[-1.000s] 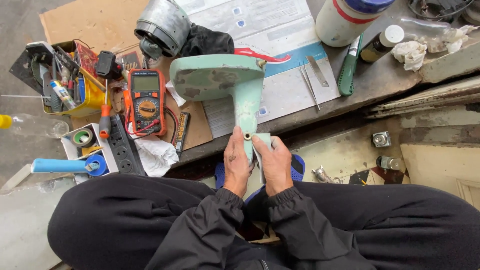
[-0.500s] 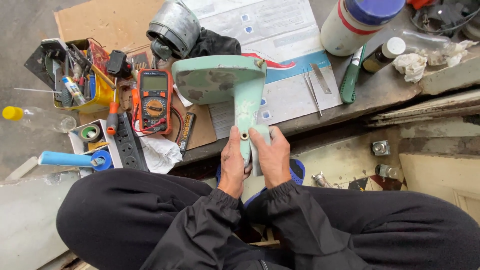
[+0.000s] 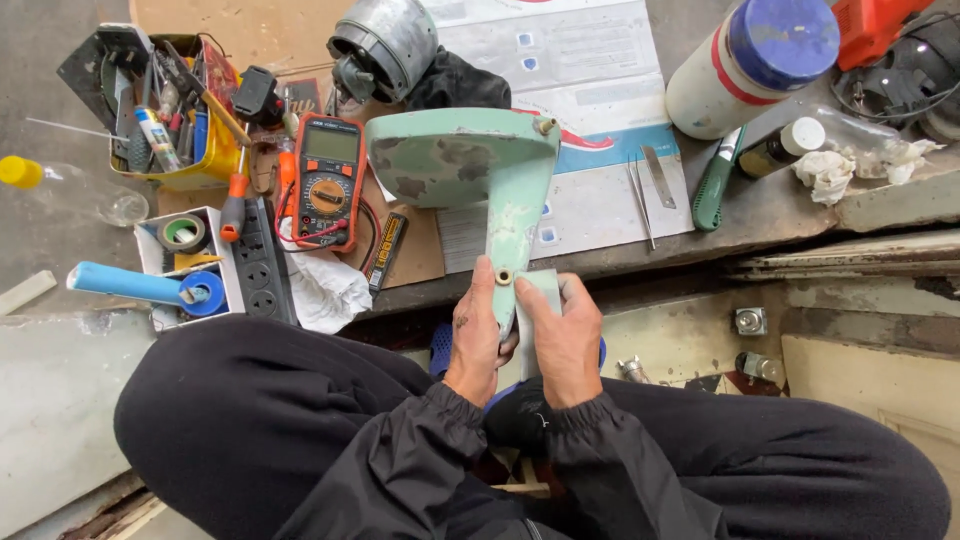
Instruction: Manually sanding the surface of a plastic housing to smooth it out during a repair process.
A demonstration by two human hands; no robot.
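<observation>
Green metal part (image 3: 480, 180): pale green casting with a broad flat plate at the far end and a narrow neck running near, toward the lap; plate resting on the edge of the low bench (image 3: 700, 235), neck hanging off it between both hands.
Surface: paint worn and blotched with darker patches; small brass-coloured fitting at the far right corner of the plate, a small round hole at the near end of the neck.
Left hand (image 3: 475, 335): fingers curled, closed around the left side of the neck, thumb lying up along it just beside the hole.
Right hand (image 3: 565, 340): closed on the right side of the neck's near end, thumb pressed on the pale flat face, fingers wrapped behind and out of sight.
Sleeves and legs: black jacket cuffs at both wrists, black trousers, legs crossed under the hands.
Multimeter (image 3: 327, 180): orange and black, just left of the plate, red lead looped beside it.
Power strip (image 3: 262, 270): black, left of the multimeter, near the white rag (image 3: 325, 290).
Yellow tool tray (image 3: 180, 110): far left, crammed with hand tools.
Tweezers (image 3: 640, 200): on the printed paper sheet (image 3: 590, 60), right of the neck.
Green-handled tool (image 3: 715, 180): right of the tweezers.
Large white jar (image 3: 750, 60): far right, blue lid, red band.
Grey motor housing (image 3: 385, 45): far side, beyond the plate.
</observation>
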